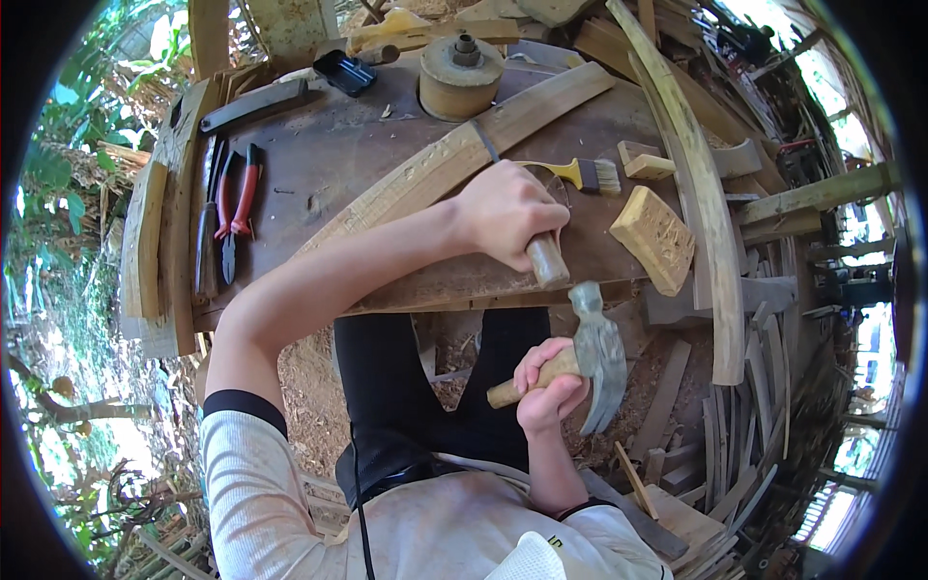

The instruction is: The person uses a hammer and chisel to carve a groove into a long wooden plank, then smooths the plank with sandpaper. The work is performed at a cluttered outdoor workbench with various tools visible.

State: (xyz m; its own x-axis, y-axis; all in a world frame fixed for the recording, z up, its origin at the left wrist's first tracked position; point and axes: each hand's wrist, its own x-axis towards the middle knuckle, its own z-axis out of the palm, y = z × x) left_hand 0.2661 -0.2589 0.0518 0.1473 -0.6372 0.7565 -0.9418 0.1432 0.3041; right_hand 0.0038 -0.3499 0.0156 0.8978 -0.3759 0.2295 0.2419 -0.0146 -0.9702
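My left hand point(512, 215) is wrapped round the wooden handle point(548, 264) of a chisel. Its thin metal blade point(485, 142) reaches forward over a light wooden plank point(406, 193), which lies slantwise on the workbench point(319, 145) and bears several rough cuts. Whether the blade tip touches the wood, I cannot tell. Lower right, off the bench's near edge, my right hand point(551, 387) grips a claw hammer point(601, 356) by its short wooden handle, close to the metal head. The hammer head is just below the butt of the chisel handle, apart from it.
Red-handled pliers point(235, 208) lie on the bench's left. A round wooden block with a bolt point(462, 82) and a small black tray point(345, 73) are at the back. A paintbrush point(588, 175), a wood block point(654, 240) and a long curved timber point(701, 184) line the right.
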